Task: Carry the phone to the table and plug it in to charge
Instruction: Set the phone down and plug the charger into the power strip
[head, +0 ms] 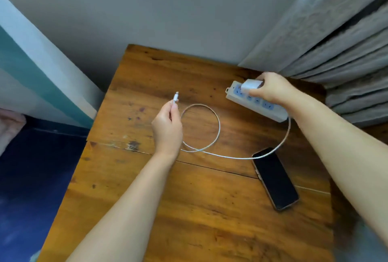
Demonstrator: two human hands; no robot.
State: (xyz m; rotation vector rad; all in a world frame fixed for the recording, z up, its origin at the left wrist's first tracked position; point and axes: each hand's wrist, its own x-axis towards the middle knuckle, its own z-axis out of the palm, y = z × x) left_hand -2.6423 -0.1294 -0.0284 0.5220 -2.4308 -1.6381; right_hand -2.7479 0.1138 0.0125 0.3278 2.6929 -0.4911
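A black phone [275,178] lies face up on the wooden table [168,209], at its right side. My left hand [167,127] pinches the free plug end of a white charging cable [218,131], holding it above the table's middle. The cable makes a loop on the wood and crosses the phone's top corner. My right hand [270,88] grips a white charger block [251,85] pressed against a white power strip [257,102] with blue sockets at the back right. Whether the block's pins are fully in the socket is hidden.
A grey wall stands behind the table. Grey curtain folds [346,55] hang at the right, close to the power strip. A white and teal panel [37,76] leans at the left, above a dark blue floor [31,188].
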